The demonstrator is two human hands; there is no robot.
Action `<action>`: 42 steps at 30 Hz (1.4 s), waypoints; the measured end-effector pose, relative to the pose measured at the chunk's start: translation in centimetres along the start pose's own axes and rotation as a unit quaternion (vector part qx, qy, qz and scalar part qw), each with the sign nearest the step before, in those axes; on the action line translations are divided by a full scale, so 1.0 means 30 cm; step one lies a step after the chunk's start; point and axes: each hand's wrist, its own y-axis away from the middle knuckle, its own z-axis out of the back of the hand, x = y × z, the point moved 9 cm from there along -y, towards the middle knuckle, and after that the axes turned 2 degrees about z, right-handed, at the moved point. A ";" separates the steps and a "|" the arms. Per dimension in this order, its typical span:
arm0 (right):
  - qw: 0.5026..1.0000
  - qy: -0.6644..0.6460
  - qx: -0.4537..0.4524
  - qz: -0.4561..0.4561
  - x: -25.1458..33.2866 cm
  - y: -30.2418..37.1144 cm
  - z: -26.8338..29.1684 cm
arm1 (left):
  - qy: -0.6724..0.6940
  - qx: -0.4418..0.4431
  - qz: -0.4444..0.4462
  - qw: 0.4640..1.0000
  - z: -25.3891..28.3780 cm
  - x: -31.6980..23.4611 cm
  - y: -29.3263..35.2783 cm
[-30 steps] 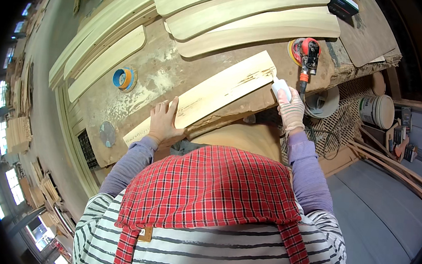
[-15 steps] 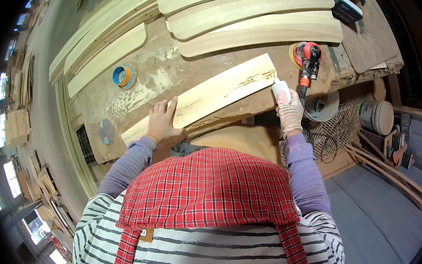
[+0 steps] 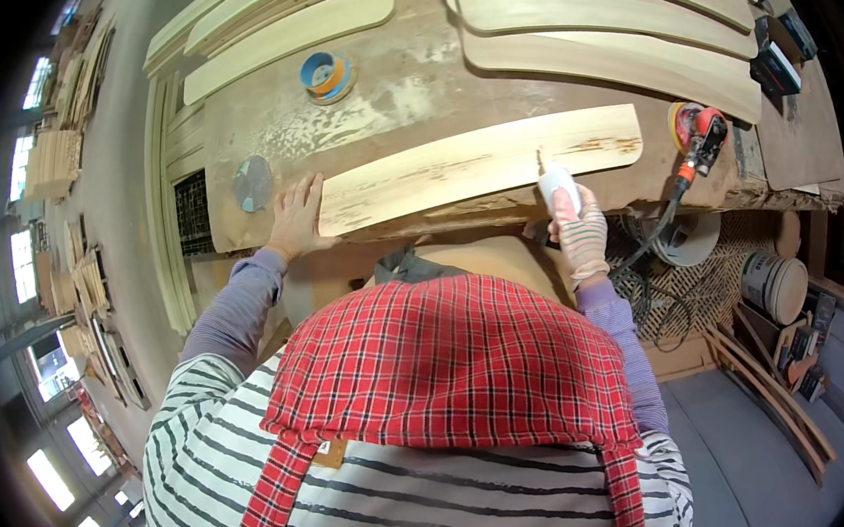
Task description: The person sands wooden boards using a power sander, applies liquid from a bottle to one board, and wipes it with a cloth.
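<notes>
A pale curved wooden board (image 3: 429, 179) with dark streaks and pitted marks lies along the near edge of the workbench (image 3: 395, 111). My left hand (image 3: 295, 217) rests at the board's left end, fingers stretched out and touching its edge. In a striped glove that leaves fingertips bare, my right hand (image 3: 580, 232) grips a white squeeze bottle (image 3: 558, 189). The bottle is tilted, its narrow nozzle pointing away from me over the board's right half, near some dark marks. Whether the tip touches the wood I cannot tell.
A red sander (image 3: 699, 132) with a hose lies right of the board. Blue and orange tape rolls (image 3: 326, 76) sit at the left, near a round grey disc (image 3: 251, 183). Several shaped boards (image 3: 610, 59) lie behind. Buckets (image 3: 773, 284) stand below at the right.
The board has shifted and turned, and its rounded right end now shows. My left hand has moved to its left end. The bottle has moved from the right end to farther in over the board.
</notes>
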 end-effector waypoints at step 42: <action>0.996 0.011 -0.080 0.025 -0.174 0.271 -0.582 | 0.083 -0.077 -0.080 0.990 -0.031 0.056 0.030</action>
